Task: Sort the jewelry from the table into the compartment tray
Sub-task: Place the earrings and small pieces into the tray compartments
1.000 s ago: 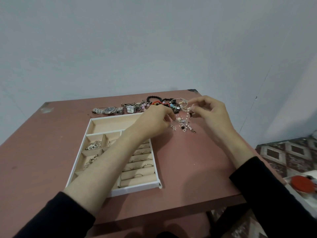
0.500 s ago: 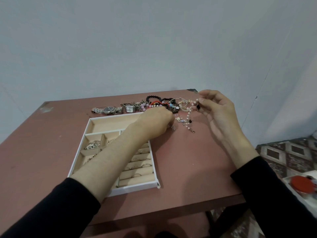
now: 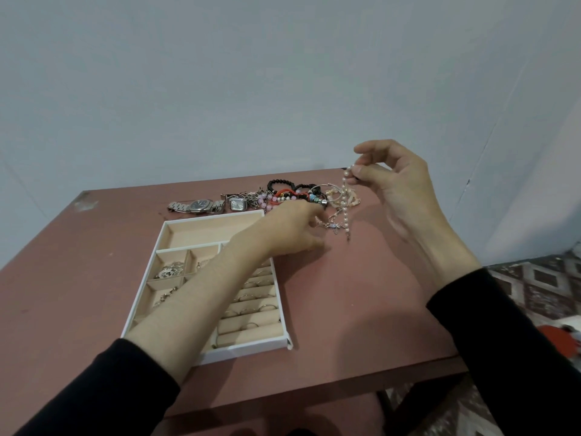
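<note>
My right hand (image 3: 399, 190) pinches the top of a pearl bead strand (image 3: 345, 202), which hangs down to the table beside the jewelry pile (image 3: 295, 195). My left hand (image 3: 292, 228) rests on the table at the near edge of that pile, fingers curled on small pieces that I cannot make out. The white compartment tray (image 3: 176, 228) lies under my left forearm. It holds silver pieces in its small left cells and rings in the slotted rows on its right side.
Two silver watches (image 3: 201, 206) lie behind the tray's far edge. The brown table (image 3: 361, 309) ends close on the right and front. A patterned floor and a red object (image 3: 559, 341) show at the lower right.
My right hand rose and moved right, lifting the pearl strand out of the pile until it hangs. My left hand stayed by the pile.
</note>
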